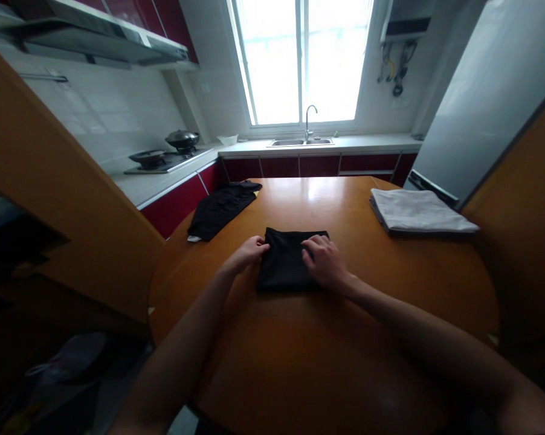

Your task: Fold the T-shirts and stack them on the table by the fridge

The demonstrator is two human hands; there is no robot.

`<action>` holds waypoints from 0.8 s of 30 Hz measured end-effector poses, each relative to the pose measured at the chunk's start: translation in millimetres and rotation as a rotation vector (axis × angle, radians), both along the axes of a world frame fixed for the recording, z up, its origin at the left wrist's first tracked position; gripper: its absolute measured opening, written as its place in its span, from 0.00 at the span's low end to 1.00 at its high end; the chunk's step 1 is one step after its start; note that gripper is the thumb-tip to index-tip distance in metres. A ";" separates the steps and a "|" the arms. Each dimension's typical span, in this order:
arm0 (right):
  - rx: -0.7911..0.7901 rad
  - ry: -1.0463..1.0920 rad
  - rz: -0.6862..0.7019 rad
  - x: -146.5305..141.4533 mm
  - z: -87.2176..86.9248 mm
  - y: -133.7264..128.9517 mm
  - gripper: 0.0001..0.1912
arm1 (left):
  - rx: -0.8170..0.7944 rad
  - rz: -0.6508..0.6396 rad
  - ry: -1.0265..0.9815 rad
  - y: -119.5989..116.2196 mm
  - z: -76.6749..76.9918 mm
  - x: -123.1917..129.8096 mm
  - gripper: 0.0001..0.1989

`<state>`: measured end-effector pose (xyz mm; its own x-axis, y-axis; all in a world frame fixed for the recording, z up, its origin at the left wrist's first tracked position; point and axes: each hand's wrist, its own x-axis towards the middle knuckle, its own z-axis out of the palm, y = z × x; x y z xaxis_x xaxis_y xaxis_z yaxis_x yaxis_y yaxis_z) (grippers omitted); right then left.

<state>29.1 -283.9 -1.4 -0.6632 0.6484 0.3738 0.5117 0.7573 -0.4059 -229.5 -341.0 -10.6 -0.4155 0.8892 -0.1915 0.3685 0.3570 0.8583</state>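
Observation:
A black garment (284,266), folded into a flat, roughly square bundle, lies on the wooden table (309,350) in front of me. My left hand (251,250) pinches its left edge near the far corner, thumb and fingers closed on the fabric. On the right part of the bundle rests my right hand (325,260), palm down, its fingers apart and slightly bent over the cloth. That hand hides part of the bundle's right side. Another dark garment (222,208), loosely laid and not squared up, is at the table's far left.
A stack of folded clothes (420,211), light grey on top, sits at the far right of the table. Beyond are a sink (288,143), a stove (173,160) with a lidded pot (182,139) and a pan (148,158). A fridge (485,103) stands right.

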 end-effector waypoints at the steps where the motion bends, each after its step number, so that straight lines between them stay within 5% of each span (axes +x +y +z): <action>1: -0.041 -0.044 -0.092 4.6 2.9 14.5 0.18 | -0.011 -0.002 -0.019 -0.5 1.3 1.0 0.10; 4: -0.296 -0.181 -0.272 19.8 3.9 58.7 0.16 | -0.012 -0.008 -0.099 -2.6 3.3 3.4 0.13; 10: -0.610 -0.130 -0.267 31.9 -10.0 92.6 0.14 | 0.033 -0.032 -0.196 -9.0 13.0 11.5 0.40; 18: -0.940 0.143 -0.222 20.5 -8.9 83.9 0.14 | 0.090 -0.024 -0.252 -9.5 22.8 11.5 0.45; 24: -1.084 0.287 -0.157 22.7 -7.8 84.5 0.12 | 0.121 0.007 -0.292 -7.6 22.6 12.0 0.31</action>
<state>51.9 -199.4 -9.2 -0.5260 0.7918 -0.3105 0.3520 -0.1297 -0.9270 -217.5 -348.6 11.9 -0.3647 0.9100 -0.1972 0.0976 0.2479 0.9639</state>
